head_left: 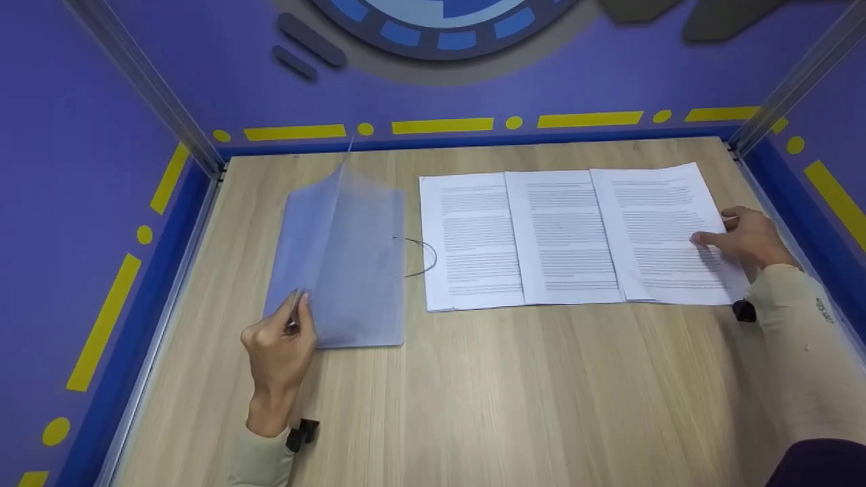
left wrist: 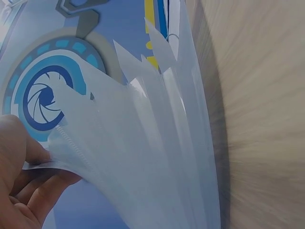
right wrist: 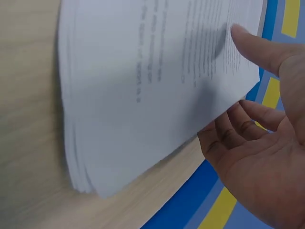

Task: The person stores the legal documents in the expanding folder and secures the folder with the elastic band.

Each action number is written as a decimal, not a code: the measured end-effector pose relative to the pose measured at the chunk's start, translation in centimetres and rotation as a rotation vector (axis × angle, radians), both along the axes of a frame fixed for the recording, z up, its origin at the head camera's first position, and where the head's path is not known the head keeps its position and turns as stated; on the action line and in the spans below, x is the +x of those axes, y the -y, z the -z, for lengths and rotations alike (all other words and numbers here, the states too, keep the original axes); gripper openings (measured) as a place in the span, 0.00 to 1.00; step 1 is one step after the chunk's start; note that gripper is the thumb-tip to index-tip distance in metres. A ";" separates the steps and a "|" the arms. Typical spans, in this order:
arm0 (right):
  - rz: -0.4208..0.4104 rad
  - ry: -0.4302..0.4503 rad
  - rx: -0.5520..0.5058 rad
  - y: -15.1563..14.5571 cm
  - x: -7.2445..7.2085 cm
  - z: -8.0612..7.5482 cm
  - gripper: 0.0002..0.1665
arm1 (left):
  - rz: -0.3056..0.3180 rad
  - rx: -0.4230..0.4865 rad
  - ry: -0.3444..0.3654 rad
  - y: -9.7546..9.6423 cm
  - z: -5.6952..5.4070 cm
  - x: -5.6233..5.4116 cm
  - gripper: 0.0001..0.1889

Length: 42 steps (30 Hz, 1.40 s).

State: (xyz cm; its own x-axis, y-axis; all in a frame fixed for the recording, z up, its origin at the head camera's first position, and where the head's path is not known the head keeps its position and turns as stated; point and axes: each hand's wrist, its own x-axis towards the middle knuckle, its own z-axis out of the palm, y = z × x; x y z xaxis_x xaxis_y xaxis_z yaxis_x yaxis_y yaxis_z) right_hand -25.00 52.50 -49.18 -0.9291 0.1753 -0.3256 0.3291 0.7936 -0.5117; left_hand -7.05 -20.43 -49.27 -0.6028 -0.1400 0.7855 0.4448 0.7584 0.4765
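On the left lies a translucent plastic folder (head_left: pixel 365 270) with several clear leaves, which fan apart in the left wrist view. My left hand (head_left: pixel 281 345) pinches the lower edge of a raised leaf (left wrist: pixel 109 138) between thumb and fingers. A thin dark elastic cord (head_left: pixel 435 257) loops out from the folder's right side, over the edge of the papers. Three overlapping stacks of printed paper (head_left: pixel 473 237) lie side by side to the right. At the rightmost stack (right wrist: pixel 128 129), my right hand (head_left: pixel 751 237) has its thumb over the page and its fingers tucked under the outer edge.
Everything lies on a light wooden table (head_left: pixel 514 392). Blue panels (head_left: pixel 446 101) with yellow marks rise at the back and sides, joined by metal corner posts (head_left: pixel 145 74). A dark rounded thing (head_left: pixel 822 467) shows at the lower right corner.
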 end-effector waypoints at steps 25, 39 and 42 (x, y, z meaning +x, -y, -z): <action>0.104 0.105 -0.205 -3.1 1.3 0.1 0.34 | 0.016 -0.004 0.007 0.1 0.1 0.0 0.07; 0.131 0.150 -0.482 -2.7 1.9 -1.7 0.30 | 0.018 -0.001 0.005 0.1 0.2 0.0 0.07; 0.160 0.164 -0.577 -2.6 1.9 -1.9 0.23 | 0.010 0.003 -0.001 0.0 0.3 0.0 0.07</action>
